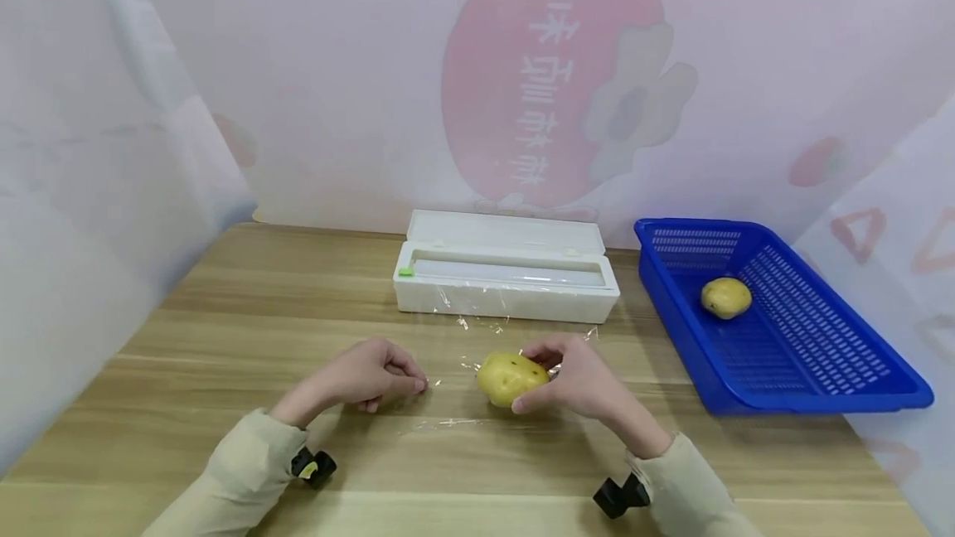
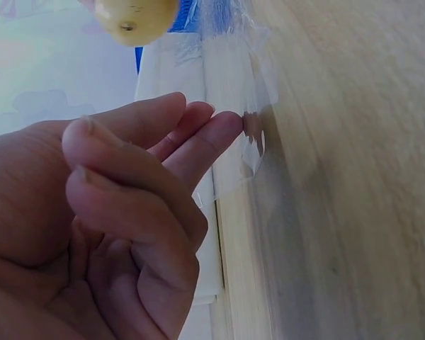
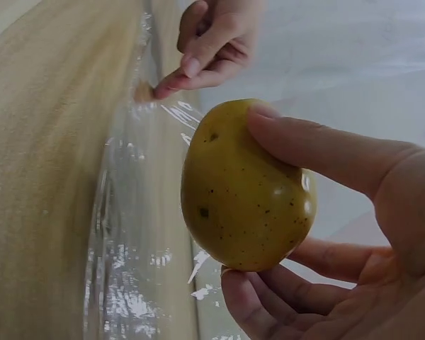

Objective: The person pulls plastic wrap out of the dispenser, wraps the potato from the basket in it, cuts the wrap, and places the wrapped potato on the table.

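Note:
My right hand [image 1: 578, 379] holds a yellow potato [image 1: 510, 378] with dark specks above the tabletop, thumb on one side and fingers on the other. Beneath it lies a sheet of clear cling film [image 3: 127, 283], drawn from the white cling film box [image 1: 507, 302]. The sheet's near edge shows as a faint shiny line. My left hand [image 1: 380, 375] is at the film's left side. In the left wrist view its extended fingertip touches the film edge [image 2: 258, 134], while two other fingers bend toward the palm.
At the right stands a blue plastic basket [image 1: 806, 401] with another potato [image 1: 726, 297] in it. The box's lid [image 1: 507, 230] is raised, and a roll of film [image 1: 507, 273] lies inside. A printed cloth [image 1: 336, 89] hangs behind the wooden table [image 1: 283, 297].

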The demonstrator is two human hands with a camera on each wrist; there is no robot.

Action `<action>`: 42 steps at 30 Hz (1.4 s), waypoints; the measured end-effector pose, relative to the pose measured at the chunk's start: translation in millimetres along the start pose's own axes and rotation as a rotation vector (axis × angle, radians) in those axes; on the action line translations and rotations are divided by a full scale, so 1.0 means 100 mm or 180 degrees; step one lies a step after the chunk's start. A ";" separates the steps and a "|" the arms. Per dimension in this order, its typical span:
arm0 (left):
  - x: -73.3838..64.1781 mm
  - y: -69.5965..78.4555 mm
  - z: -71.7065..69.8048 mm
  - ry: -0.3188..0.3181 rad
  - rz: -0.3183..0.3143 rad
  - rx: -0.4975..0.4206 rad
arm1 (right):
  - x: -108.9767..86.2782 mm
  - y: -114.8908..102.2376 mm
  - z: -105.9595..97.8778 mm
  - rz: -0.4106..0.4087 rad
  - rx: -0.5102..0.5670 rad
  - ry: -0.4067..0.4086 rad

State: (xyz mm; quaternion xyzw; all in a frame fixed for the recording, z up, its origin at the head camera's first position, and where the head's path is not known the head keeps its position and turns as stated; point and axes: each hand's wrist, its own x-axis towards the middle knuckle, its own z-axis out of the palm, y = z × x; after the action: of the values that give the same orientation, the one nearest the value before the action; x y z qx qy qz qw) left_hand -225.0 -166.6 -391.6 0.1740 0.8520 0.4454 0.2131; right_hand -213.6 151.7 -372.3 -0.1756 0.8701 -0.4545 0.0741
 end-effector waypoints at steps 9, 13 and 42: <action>0.00 0.00 0.03 0.0017 -0.0001 0.0016 | 0.03 0.07 0.10 -0.0087 -0.0233 -0.0167; 0.00 0.00 0.04 0.0016 0.0011 0.0019 | 0.03 0.08 0.11 -0.0105 -0.0261 -0.0213; -0.01 0.12 0.01 0.0051 0.0185 0.0137 | 0.09 0.21 0.07 -0.0144 -0.0204 -0.0554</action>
State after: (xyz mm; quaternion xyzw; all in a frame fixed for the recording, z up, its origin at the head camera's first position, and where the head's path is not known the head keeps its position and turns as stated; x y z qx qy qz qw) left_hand -222.2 -159.5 -382.1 0.1996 0.8577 0.4343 0.1894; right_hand -225.1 153.8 -393.0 -0.2364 0.8703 -0.4109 0.1335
